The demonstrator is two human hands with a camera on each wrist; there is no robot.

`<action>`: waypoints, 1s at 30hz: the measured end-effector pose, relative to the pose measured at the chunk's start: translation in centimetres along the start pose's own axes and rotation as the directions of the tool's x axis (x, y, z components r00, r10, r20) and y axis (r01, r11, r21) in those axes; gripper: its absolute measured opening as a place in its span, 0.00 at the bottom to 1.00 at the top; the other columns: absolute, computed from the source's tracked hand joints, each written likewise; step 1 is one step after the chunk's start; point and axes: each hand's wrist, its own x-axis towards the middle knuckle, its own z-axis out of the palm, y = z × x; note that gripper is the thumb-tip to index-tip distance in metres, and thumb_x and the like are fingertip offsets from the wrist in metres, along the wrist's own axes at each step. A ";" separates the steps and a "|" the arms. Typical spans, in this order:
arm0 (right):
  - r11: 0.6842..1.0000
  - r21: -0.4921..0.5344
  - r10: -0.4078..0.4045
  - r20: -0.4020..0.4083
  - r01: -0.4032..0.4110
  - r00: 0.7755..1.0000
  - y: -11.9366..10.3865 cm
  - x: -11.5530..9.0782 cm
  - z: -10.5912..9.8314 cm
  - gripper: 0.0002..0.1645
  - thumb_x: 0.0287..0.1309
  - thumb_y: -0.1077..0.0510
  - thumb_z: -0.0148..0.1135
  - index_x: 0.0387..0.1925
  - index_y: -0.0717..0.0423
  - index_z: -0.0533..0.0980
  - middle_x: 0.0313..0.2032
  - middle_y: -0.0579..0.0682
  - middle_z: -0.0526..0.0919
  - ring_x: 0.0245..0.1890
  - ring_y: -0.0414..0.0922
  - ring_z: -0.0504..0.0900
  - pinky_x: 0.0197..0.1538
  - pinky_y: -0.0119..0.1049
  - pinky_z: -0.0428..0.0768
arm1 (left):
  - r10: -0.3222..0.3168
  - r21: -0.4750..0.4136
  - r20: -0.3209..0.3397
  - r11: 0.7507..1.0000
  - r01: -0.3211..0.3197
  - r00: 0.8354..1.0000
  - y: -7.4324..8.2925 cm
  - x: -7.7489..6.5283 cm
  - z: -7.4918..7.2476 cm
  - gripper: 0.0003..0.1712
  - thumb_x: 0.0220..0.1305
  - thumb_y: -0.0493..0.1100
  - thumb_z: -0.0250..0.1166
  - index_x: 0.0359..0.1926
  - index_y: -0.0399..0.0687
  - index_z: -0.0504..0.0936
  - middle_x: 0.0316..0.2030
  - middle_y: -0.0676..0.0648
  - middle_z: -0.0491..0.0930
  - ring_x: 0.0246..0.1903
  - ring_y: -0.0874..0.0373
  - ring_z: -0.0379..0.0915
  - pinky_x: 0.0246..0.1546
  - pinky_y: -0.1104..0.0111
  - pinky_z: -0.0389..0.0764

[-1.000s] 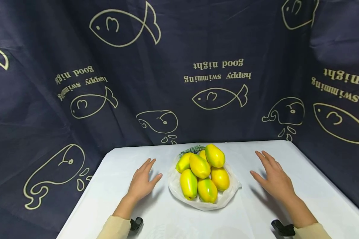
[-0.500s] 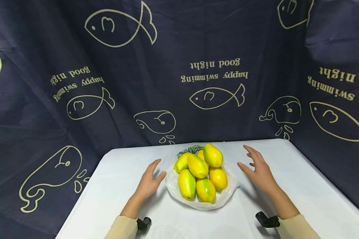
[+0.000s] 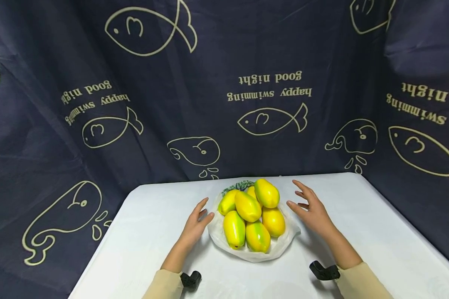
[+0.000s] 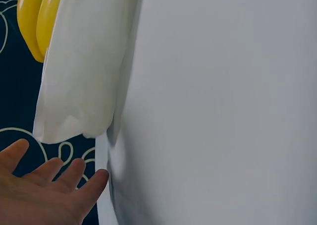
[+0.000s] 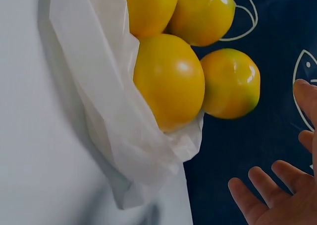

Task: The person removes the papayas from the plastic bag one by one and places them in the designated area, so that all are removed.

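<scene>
Several yellow-green mangoes (image 3: 248, 206) are heaped in a white plastic bag (image 3: 254, 256) whose mouth is spread wide on the table. A green leafy print shows at the bag's back edge. My left hand (image 3: 193, 228) hovers just left of the bag, fingers loosely bent and holding nothing. On the other side, my right hand (image 3: 312, 211) hovers near the bag's right edge, fingers spread and slightly bent, also with nothing in it. The right wrist view shows the bag's crumpled side (image 5: 114, 111) and a mango (image 5: 169, 84) close to those fingers.
The table (image 3: 153, 232) has a white cover. Behind and beside it hangs a dark blue curtain (image 3: 209, 83) printed with pale fish, whales and upside-down lettering. A black wrist strap piece (image 3: 323, 272) sits on the right wrist, another (image 3: 191, 280) on the left.
Both hands have moved inward toward the bag, the right hand by more than the left. The mangoes and bag have stayed in place; the head view has shifted slightly.
</scene>
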 end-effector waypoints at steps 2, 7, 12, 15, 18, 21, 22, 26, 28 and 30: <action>1.000 0.010 0.005 0.011 -0.005 1.000 -0.1 0.1 0.3 0.43 0.66 0.49 0.63 0.77 0.45 0.56 0.74 0.61 0.59 0.68 0.65 0.69 0.60 0.62 0.78 | -0.002 -0.019 0.003 1.000 0.002 1.000 -0.1 0.0 0.3 0.36 0.71 0.49 0.59 0.76 0.55 0.59 0.77 0.40 0.56 0.73 0.36 0.59 0.71 0.41 0.64; 0.999 0.040 0.032 0.037 -0.033 0.999 -0.4 0.4 1.0 0.43 0.66 0.49 0.63 0.77 0.45 0.55 0.75 0.60 0.57 0.69 0.65 0.67 0.62 0.62 0.77 | 0.002 -0.060 0.010 0.998 -0.002 1.000 0.0 0.1 0.9 0.36 0.72 0.52 0.57 0.76 0.54 0.59 0.77 0.38 0.55 0.73 0.34 0.58 0.71 0.39 0.63; 0.995 0.077 0.056 0.078 -0.062 0.995 -0.8 0.7 1.6 0.43 0.66 0.50 0.62 0.77 0.44 0.55 0.76 0.59 0.55 0.71 0.65 0.65 0.63 0.61 0.76 | -0.004 -0.135 0.000 0.991 0.004 1.000 0.0 0.2 1.4 0.35 0.74 0.53 0.54 0.76 0.50 0.59 0.76 0.34 0.56 0.73 0.32 0.56 0.72 0.40 0.60; 0.992 0.107 0.062 0.092 -0.072 0.994 -0.8 1.0 2.0 0.43 0.66 0.50 0.62 0.77 0.44 0.54 0.77 0.59 0.54 0.72 0.65 0.64 0.65 0.62 0.74 | -0.020 -0.172 0.002 0.985 0.020 1.000 0.0 0.3 1.6 0.34 0.75 0.52 0.53 0.76 0.51 0.59 0.75 0.35 0.57 0.74 0.34 0.54 0.74 0.41 0.57; 0.989 0.126 0.063 0.103 -0.076 0.993 -0.8 1.3 2.2 0.43 0.67 0.49 0.62 0.77 0.45 0.54 0.78 0.57 0.53 0.72 0.65 0.63 0.67 0.63 0.72 | -0.033 -0.195 0.011 0.980 0.035 0.999 -0.2 0.6 1.8 0.32 0.75 0.52 0.52 0.76 0.53 0.59 0.76 0.37 0.57 0.76 0.37 0.50 0.76 0.43 0.54; 0.988 0.138 0.053 0.111 -0.068 0.992 -0.6 1.6 2.5 0.43 0.66 0.49 0.62 0.77 0.45 0.54 0.78 0.56 0.53 0.72 0.65 0.63 0.68 0.65 0.70 | -0.041 -0.246 0.036 0.968 0.049 0.998 -0.4 0.7 2.0 0.32 0.76 0.51 0.51 0.77 0.55 0.59 0.77 0.41 0.55 0.78 0.41 0.45 0.78 0.45 0.49; 0.988 0.142 0.051 0.115 -0.067 0.992 -0.5 1.7 2.6 0.43 0.66 0.50 0.62 0.77 0.45 0.54 0.78 0.56 0.53 0.72 0.65 0.63 0.68 0.65 0.69 | -0.039 -0.263 0.045 0.964 0.050 0.998 -0.5 0.8 2.1 0.32 0.76 0.50 0.51 0.77 0.54 0.59 0.78 0.42 0.54 0.79 0.42 0.43 0.78 0.46 0.47; 0.986 0.147 0.060 0.128 -0.079 0.990 -0.4 2.1 3.1 0.44 0.66 0.50 0.63 0.77 0.44 0.54 0.78 0.55 0.54 0.73 0.64 0.63 0.69 0.66 0.67 | -0.024 -0.312 0.079 0.949 0.047 0.997 -1.0 0.9 2.3 0.33 0.75 0.46 0.53 0.77 0.53 0.58 0.79 0.46 0.51 0.80 0.45 0.38 0.79 0.47 0.41; 0.985 0.144 0.079 0.137 -0.099 0.987 -0.4 2.3 3.3 0.44 0.65 0.50 0.63 0.77 0.43 0.54 0.78 0.55 0.54 0.73 0.64 0.63 0.70 0.65 0.66 | -0.017 -0.320 0.084 0.946 0.043 0.996 -1.3 0.9 2.4 0.33 0.73 0.44 0.54 0.77 0.53 0.58 0.79 0.46 0.51 0.80 0.46 0.37 0.79 0.47 0.39; 0.984 0.137 0.097 0.144 -0.117 0.985 -0.5 2.4 3.5 0.45 0.65 0.49 0.64 0.77 0.42 0.54 0.78 0.54 0.54 0.73 0.63 0.62 0.70 0.65 0.66 | -0.014 -0.327 0.089 0.944 0.042 0.996 -1.4 0.9 2.4 0.34 0.72 0.41 0.55 0.77 0.54 0.59 0.79 0.47 0.50 0.80 0.46 0.37 0.80 0.47 0.39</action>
